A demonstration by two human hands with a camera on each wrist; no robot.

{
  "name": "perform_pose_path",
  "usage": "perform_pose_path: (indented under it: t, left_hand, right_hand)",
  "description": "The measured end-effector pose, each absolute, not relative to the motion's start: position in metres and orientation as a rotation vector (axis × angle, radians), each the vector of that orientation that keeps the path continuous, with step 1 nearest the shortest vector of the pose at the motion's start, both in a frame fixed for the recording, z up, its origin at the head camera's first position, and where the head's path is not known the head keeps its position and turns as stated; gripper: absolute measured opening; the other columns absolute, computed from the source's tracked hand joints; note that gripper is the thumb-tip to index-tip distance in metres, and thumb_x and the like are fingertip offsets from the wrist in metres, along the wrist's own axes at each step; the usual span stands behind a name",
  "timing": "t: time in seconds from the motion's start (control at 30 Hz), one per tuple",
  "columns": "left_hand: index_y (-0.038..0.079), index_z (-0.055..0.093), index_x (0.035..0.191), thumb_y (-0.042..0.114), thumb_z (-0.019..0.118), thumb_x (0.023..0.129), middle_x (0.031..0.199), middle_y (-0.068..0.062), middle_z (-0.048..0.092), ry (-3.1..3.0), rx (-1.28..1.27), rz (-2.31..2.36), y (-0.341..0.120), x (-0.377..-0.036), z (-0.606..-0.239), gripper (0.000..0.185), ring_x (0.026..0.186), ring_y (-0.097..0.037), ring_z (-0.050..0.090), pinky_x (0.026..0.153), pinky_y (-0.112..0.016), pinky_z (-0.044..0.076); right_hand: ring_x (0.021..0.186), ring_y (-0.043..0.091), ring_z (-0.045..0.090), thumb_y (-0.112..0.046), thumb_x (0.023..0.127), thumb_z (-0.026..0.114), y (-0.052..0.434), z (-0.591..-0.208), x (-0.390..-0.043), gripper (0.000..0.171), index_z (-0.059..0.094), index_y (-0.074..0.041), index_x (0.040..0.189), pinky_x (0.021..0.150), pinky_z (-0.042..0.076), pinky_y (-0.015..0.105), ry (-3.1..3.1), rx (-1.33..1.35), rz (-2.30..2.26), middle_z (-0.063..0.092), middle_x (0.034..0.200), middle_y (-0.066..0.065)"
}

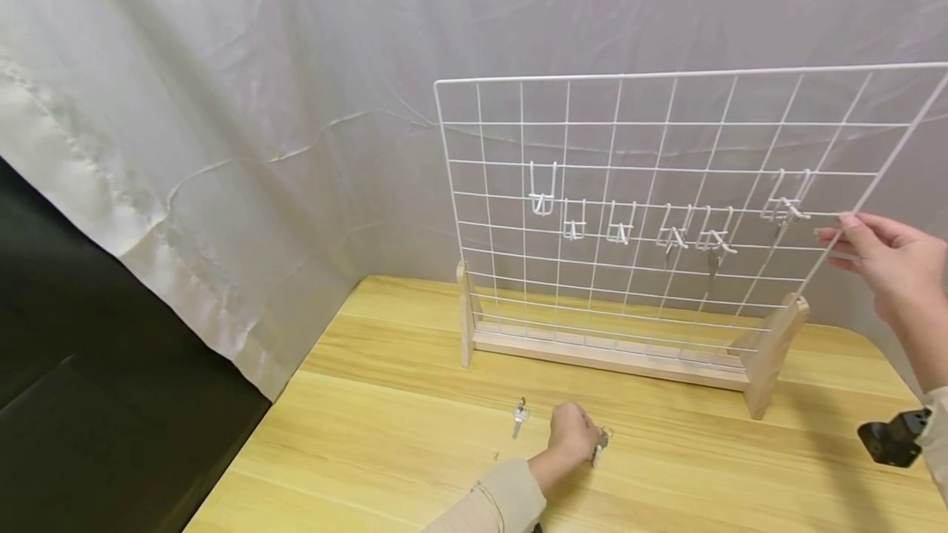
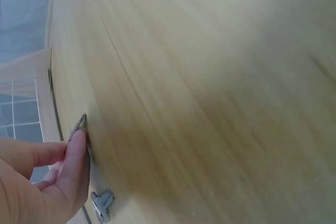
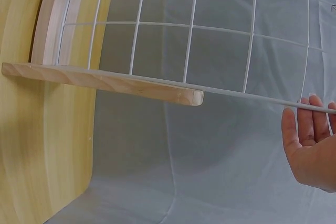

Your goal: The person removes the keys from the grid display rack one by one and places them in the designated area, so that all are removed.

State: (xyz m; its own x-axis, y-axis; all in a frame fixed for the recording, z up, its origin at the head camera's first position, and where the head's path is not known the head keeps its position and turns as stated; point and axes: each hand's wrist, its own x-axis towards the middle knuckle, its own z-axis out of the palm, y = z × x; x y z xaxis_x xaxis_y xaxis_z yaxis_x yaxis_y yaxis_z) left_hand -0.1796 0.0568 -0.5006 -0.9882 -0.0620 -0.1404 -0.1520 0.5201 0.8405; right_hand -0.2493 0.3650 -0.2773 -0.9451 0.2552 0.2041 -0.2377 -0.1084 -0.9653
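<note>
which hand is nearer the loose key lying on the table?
Left. The left hand rests on the table just right of the loose key; the right hand is up at the wire grid's right edge.

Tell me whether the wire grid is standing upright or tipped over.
Upright: the wire grid stands in its wooden base on the table, right hand at its edge.
</note>
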Motion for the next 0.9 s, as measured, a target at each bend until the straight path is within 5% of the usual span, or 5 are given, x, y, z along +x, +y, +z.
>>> perform_pose_path:
  t: [0.2, 0.57, 0.8, 0.9]
  left_hand:
    - [0.010, 0.043, 0.046, 0.002, 0.072, 0.075, 0.045, -0.001, 0.053, 2.691, -0.138, 1.363, 0.0553, -0.1758, -0.4996, 0.041, 0.034, -0.006, 0.036, 0.032, -0.013, 0.029]
    - [0.012, 0.036, 0.043, 0.004, 0.072, 0.076, 0.044, -0.002, 0.051, 2.738, -0.096, 1.276, 0.0529, -0.1754, -0.4999, 0.049, 0.032, -0.004, 0.029, 0.031, -0.013, 0.028]
    - [0.003, 0.056, 0.049, 0.007, 0.073, 0.076, 0.049, -0.007, 0.059, 2.762, -0.128, 1.204, 0.0527, -0.1778, -0.4963, 0.031, 0.029, -0.008, 0.044, 0.032, -0.014, 0.039]
    - [0.004, 0.053, 0.045, 0.003, 0.070, 0.077, 0.041, -0.006, 0.055, 2.753, -0.127, 1.219, 0.0497, -0.1787, -0.4920, 0.036, 0.026, -0.007, 0.038, 0.029, -0.014, 0.033]
  right_hand:
    - [0.062, -0.004, 0.065, -0.024, 0.086, 0.062, 0.3633, -0.2766, -0.2475, 0.005, 0.066, -0.024, 0.084, 0.051, 0.052, 0.011, -1.877, -0.018, 2.069, 0.070, 0.067, -0.014]
    - [0.062, -0.004, 0.065, -0.021, 0.088, 0.060, 0.3618, -0.2764, -0.2463, 0.008, 0.066, -0.024, 0.084, 0.051, 0.051, 0.011, -1.871, -0.021, 2.076, 0.070, 0.066, -0.014]
    - [0.063, -0.004, 0.065, -0.022, 0.088, 0.061, 0.3628, -0.2779, -0.2470, 0.007, 0.066, -0.025, 0.085, 0.052, 0.051, 0.010, -1.872, -0.011, 2.077, 0.070, 0.067, -0.014]
    - [0.064, -0.005, 0.065, -0.023, 0.088, 0.060, 0.3634, -0.2786, -0.2475, 0.006, 0.065, -0.026, 0.085, 0.052, 0.050, 0.009, -1.886, -0.008, 2.071, 0.070, 0.068, -0.015]
